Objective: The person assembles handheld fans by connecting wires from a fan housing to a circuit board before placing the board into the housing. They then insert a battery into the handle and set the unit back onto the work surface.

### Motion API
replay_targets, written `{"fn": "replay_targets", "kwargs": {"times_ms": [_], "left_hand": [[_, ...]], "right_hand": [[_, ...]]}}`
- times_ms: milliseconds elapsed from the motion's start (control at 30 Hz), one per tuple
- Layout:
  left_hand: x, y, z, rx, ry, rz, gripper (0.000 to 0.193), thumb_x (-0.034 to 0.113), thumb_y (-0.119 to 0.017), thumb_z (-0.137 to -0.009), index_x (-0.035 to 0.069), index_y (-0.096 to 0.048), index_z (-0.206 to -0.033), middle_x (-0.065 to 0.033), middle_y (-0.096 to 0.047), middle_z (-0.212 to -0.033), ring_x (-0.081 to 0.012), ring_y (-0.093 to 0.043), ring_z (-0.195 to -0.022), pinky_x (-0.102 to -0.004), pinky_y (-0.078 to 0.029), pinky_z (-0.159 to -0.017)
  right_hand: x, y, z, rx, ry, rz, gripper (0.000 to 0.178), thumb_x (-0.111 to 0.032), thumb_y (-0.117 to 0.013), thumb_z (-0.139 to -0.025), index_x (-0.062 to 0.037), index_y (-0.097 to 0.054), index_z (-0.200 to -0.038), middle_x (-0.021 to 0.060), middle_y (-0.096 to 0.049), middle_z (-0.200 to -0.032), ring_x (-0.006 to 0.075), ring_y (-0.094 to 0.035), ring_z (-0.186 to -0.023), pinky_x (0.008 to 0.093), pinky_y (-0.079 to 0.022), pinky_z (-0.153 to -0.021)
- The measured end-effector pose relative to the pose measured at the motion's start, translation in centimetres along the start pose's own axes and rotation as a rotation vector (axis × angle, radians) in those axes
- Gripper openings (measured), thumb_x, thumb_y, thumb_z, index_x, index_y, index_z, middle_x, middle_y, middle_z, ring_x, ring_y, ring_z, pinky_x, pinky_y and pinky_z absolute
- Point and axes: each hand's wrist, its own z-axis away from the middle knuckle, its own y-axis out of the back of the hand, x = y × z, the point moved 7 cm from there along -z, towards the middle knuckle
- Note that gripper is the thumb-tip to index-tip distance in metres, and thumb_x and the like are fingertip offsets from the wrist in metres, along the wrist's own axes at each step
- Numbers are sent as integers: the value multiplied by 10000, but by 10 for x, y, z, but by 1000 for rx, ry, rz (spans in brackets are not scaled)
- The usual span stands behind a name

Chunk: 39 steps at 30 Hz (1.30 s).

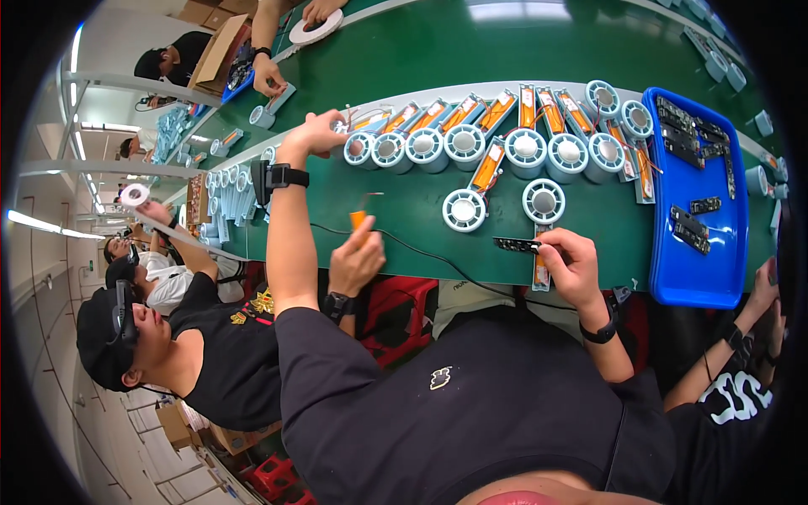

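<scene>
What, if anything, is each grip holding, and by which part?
The right grip pinches a black circuit board by its right end. The left grip is at the row's leftmost fan; whether it holds anything cannot be told.

Right hand (572, 263) covers one end of the black circuit board (510, 244); board and fingers partly hide the handle (540, 279) of a handheld fan. Left hand (315, 135): fingertip contact beside the nearest fan housing (358, 150) too small to resolve. Co-worker's hand (357, 259) blurred, orange-handled tool (358, 220) likewise, its tip indistinct. Top edge cuts off another worker's arm above the white reel (303, 35). Dark lens rim crops the far-right worker's hand (764, 286).
</scene>
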Motion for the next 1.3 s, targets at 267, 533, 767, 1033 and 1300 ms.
{"fn": "replay_targets", "kwargs": {"times_ms": [267,533,767,1033,1300], "left_hand": [[-10,-10,15,-243,-135,81,759,288,-867,-735,120,-532,-1394,-110,-645,-997,-182,-681,-776,-319,-620,-730],[-7,-3,29,-135,-181,-146,660,258,-838,-784,120,-555,-1365,-105,-642,-1053,-178,-646,-940,-282,-544,-780],[86,2,136,167,-656,547,329,161,-721,-914,5,-663,-1197,-104,-718,-1019,-154,-685,-902,-286,-543,-774],[216,-173,241,390,-1058,591,463,50,-845,-766,42,-646,-1184,-91,-680,-1004,-216,-664,-935,-331,-529,-843],[202,-219,221,247,-986,1101,530,-13,-772,-851,10,-492,-1301,-114,-632,-1086,-174,-628,-974,-305,-507,-852]], "right_hand": [[-1,-2,1,5,9,-4,130,-70,-628,-977,51,-672,-959,1,-600,-737,36,-503,-631,218,-368,-554],[2,0,6,29,-6,5,131,-76,-632,-977,48,-668,-961,-14,-598,-736,35,-509,-648,208,-391,-579],[-3,4,7,76,44,-34,128,-44,-590,-971,56,-653,-1020,76,-650,-968,104,-592,-826,239,-470,-720],[-21,7,3,141,187,148,172,62,-586,-925,23,-658,-1077,102,-683,-995,142,-650,-797,254,-513,-697],[-14,13,-1,100,106,177,150,66,-654,-891,10,-708,-1020,88,-726,-956,136,-665,-744,260,-524,-661]]}}
